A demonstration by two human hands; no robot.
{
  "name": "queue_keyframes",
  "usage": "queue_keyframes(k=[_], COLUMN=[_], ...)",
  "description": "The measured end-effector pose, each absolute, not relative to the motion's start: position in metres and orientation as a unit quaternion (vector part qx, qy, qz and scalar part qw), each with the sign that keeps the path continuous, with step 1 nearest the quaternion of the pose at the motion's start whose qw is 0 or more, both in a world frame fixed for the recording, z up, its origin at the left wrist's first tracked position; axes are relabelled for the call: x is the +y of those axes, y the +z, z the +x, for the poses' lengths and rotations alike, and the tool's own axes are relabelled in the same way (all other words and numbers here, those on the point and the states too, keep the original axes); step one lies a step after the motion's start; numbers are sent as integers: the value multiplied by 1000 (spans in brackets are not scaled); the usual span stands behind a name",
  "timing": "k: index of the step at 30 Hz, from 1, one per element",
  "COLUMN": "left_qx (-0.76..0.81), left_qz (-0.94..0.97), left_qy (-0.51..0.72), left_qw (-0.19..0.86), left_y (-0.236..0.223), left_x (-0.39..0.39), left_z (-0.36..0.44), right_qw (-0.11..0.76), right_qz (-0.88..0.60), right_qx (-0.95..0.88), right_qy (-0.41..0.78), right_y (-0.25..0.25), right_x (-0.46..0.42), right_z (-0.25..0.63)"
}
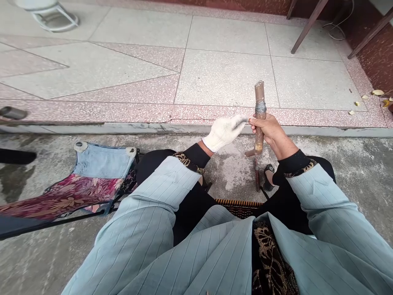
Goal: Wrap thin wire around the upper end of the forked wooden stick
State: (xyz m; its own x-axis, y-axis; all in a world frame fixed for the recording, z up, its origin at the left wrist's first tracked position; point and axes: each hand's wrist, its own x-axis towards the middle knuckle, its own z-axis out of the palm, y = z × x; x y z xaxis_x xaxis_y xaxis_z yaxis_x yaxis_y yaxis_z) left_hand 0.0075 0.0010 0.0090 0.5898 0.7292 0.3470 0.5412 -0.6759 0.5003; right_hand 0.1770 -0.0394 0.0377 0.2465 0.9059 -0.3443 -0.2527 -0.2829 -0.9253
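My right hand (270, 129) is bare and wrapped round the middle of an upright brown wooden handle (259, 96) bound with a band of grey wire near its top. A dark blade end points down below the fist toward the ground. My left hand (224, 132) wears a white knitted glove. Its fingers reach right, held together, and their tips touch the handle next to my right hand's fingers. Both forearms are in pale blue striped sleeves with black patterned cuffs.
A folding seat (92, 176) of denim and floral cloth stands at my left. A raised step (123, 119) of pink and grey tiles runs across ahead. Dark wooden legs (307, 26) lean at the far right, a white stand (52, 16) at the far left.
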Motion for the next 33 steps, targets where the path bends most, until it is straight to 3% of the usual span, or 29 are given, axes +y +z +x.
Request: queue_keyframes(k=[5,13,23,33], left_qx=[329,390,390,370], left_qz=[876,878,814,818], left_qy=[280,225,239,259], left_qw=[214,160,357,357], left_y=[13,19,24,18], left_x=[0,2,5,6], left_z=[9,16,14,13], right_qw=[521,493,516,518], right_qz=[-620,-635,-617,-613], right_qx=[-312,-399,-350,-341], right_qy=[497,441,480,490], right_y=[38,17,29,29], right_x=[-38,-31,-32,-32], right_z=[172,176,164,164])
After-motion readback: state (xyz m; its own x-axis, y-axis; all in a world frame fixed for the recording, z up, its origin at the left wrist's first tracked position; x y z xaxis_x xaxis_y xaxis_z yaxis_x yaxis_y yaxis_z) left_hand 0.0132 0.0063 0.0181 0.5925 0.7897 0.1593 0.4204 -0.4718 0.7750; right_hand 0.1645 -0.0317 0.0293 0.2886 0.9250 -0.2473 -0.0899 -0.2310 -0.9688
